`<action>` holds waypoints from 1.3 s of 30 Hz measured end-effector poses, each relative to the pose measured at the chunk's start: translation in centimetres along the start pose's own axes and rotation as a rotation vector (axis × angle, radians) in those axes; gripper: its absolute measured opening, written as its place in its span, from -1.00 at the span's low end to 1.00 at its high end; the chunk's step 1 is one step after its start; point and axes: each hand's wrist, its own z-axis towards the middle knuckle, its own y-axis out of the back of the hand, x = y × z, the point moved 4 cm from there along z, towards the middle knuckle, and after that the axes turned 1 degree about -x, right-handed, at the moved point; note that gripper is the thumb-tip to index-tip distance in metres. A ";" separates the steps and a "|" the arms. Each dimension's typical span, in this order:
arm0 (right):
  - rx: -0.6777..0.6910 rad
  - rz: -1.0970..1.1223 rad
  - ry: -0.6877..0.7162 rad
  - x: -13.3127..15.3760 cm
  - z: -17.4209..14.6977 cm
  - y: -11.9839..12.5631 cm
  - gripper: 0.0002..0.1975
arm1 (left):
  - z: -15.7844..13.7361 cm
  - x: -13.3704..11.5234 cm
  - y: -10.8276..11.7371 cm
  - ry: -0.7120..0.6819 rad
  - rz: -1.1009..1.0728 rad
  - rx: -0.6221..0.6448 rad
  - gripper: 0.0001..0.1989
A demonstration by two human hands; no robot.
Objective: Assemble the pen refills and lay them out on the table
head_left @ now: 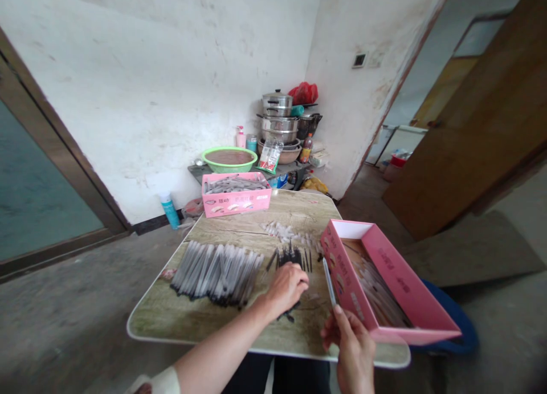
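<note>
My right hand [352, 345] grips a translucent pen [329, 283] near its lower end, tip pointing up and away. My left hand [286, 287] is over a pile of black pen caps [290, 256], fingers curled down; what they pinch, if anything, is hidden. To its left lies a wide row of translucent pens [217, 271] with dark ends toward me. Small whitish plastic pieces [284, 231] are scattered behind the caps. Beside my right hand stands an open pink box [342, 268] with long thin pen parts [378, 288] inside.
Another pink box [237, 203], full of pens, stands at the table's [171, 320] far edge. Behind it, a low shelf holds a green basin [229, 167], stacked steel pots [278, 120] and a bottle [306, 149]. A blue spray can [170, 211] stands on the floor left.
</note>
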 end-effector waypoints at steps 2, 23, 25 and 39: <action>-0.004 0.005 0.019 0.0 -0.1 0.2 -0.66 | -0.4 -1.8 -2.2 -0.101 0.081 0.034 -0.87; 0.181 -0.495 0.182 2.0 -5.2 -2.2 -0.64 | -4.0 3.5 4.0 0.626 -1.703 -0.566 -0.73; 0.196 -0.525 0.203 2.1 -5.7 -3.1 -0.65 | -4.3 3.3 4.2 0.632 -1.705 -0.608 -0.72; 0.183 -0.521 0.218 2.4 -6.3 -5.1 -0.64 | -5.2 2.3 3.5 0.610 -1.580 -0.700 -0.70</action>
